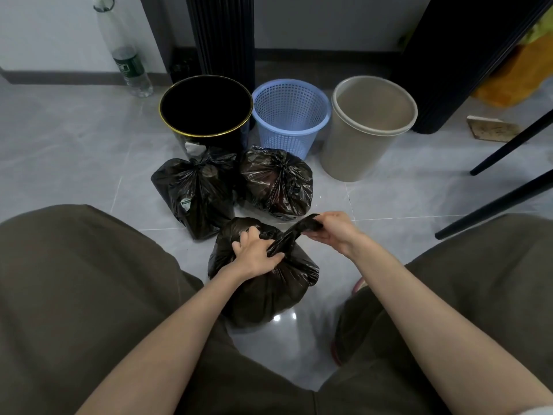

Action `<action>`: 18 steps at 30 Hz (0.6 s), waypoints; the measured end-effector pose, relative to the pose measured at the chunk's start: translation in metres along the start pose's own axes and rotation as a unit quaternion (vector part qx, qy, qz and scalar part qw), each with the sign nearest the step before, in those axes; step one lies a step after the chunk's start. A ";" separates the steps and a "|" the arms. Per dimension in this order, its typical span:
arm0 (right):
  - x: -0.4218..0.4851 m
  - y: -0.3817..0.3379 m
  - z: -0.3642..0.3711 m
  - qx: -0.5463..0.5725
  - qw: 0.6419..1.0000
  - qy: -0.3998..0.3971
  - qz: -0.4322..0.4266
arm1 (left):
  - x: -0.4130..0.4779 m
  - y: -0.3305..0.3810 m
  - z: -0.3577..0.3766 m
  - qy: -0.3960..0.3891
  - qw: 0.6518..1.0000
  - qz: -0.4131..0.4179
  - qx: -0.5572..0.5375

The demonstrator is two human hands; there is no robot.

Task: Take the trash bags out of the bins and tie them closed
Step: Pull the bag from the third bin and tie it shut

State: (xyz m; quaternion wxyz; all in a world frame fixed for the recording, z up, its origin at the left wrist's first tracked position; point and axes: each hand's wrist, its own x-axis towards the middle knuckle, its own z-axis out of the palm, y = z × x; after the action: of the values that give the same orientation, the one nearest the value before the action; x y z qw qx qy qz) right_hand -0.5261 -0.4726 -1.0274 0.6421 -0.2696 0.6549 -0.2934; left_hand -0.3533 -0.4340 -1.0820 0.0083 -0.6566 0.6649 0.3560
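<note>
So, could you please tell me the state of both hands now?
Left hand: grips the neck of the black plastic trash bag.
Right hand: pinches that bag's twisted tail.

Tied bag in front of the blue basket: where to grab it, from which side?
Pinch the gathered neck atop the bag, coming from straight above. The pleats converge there into a narrow bunch facing up; the body is wide and bulging.
</note>
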 end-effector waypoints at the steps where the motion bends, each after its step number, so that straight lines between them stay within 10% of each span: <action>1: -0.001 -0.001 -0.001 0.040 0.999 0.010 0.013 | 0.000 0.001 0.000 -0.002 1.000 0.007 0.004; 12: -0.002 0.004 -0.006 0.400 0.903 -0.025 0.154 | -0.009 0.004 -0.003 0.032 0.982 0.116 0.143; 18: -0.005 0.020 0.006 -0.072 0.996 0.008 -0.058 | -0.010 0.014 -0.012 0.047 0.982 0.125 0.131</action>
State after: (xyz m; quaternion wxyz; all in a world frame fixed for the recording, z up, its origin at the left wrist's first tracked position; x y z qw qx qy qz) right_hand -0.5193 -0.4560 -1.0385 0.5980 -0.3503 0.6626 -0.2842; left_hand -0.3591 -0.4324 -1.0619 0.0190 -0.5774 0.7823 0.2328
